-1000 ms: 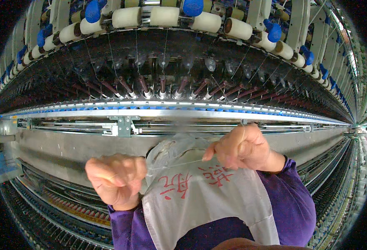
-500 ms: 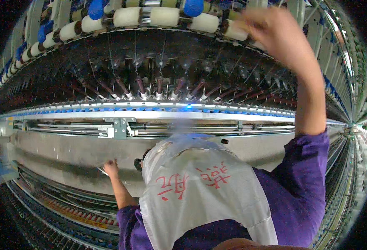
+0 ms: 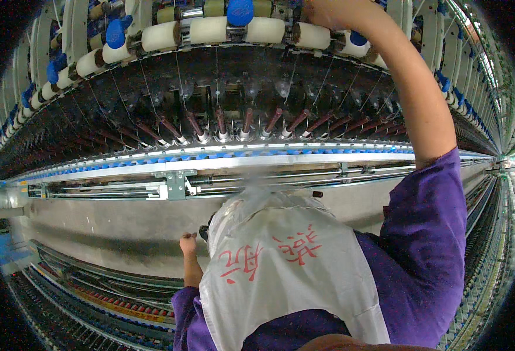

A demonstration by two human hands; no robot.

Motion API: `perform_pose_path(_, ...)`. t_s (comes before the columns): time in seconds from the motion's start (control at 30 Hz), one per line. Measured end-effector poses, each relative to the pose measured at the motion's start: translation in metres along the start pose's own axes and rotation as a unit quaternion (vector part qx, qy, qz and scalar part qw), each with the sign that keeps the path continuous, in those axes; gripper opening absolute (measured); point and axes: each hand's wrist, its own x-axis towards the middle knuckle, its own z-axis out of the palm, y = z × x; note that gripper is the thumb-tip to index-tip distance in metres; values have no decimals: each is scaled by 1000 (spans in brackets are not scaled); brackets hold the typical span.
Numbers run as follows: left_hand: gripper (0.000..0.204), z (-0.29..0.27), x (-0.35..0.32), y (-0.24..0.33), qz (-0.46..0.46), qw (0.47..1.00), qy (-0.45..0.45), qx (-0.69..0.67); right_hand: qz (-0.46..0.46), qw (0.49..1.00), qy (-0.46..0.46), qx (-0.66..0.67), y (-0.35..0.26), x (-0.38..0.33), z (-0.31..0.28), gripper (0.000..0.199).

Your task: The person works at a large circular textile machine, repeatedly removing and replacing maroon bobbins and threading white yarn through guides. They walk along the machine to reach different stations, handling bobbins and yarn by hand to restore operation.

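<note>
My right arm reaches up to the spinning frame, and my right hand [image 3: 334, 13] is at the top edge of the view, over the upper rollers. Its fingers are partly cut off and blurred against the dark parts there. Just below it is a white roller [image 3: 315, 36] in the row of rollers. My left hand [image 3: 188, 241] hangs low at my left side above the floor, its fingers curled closed. Whatever may be in it is too small to make out. Below the rollers, threads run down to a row of upright brown bobbins [image 3: 247, 123] on spindles.
A metal rail [image 3: 304, 159] with blue parts runs along the machine in front of me. Blue round knobs [image 3: 240, 11] stick out among the rollers. Grey floor [image 3: 117, 228] lies below, and a second machine [image 3: 111, 298] stands behind me. I wear a pale apron [image 3: 292, 286].
The machine has shifted left in view. My right hand has moved up and left along the rollers. My left hand has come closer to my body; the thin pale thing seen at it earlier no longer shows.
</note>
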Motion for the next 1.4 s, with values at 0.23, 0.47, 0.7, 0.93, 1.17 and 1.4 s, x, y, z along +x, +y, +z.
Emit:
perform_pose_path(0.23,24,-5,22,23,1,993,-32,-117,-20,999,16,27,-3,-6,-5,19)
perform_pose_path(0.47,12,-10,-6,24,7,996,-83,-42,-35,982,109,152,4,-1,11,23)
perform_pose_path(0.7,16,-22,-28,48,134,985,-10,105,-10,961,149,231,7,-9,6,24)
perform_pose_path(0.93,9,-46,-48,75,115,986,114,-49,-52,896,297,325,6,-3,29,16)
perform_pose_path(1.17,17,-117,-85,66,105,963,228,-100,52,895,226,381,32,31,75,15)
perform_pose_path(1.4,9,-187,-126,-55,77,934,168,-305,133,904,318,251,77,56,144,30)
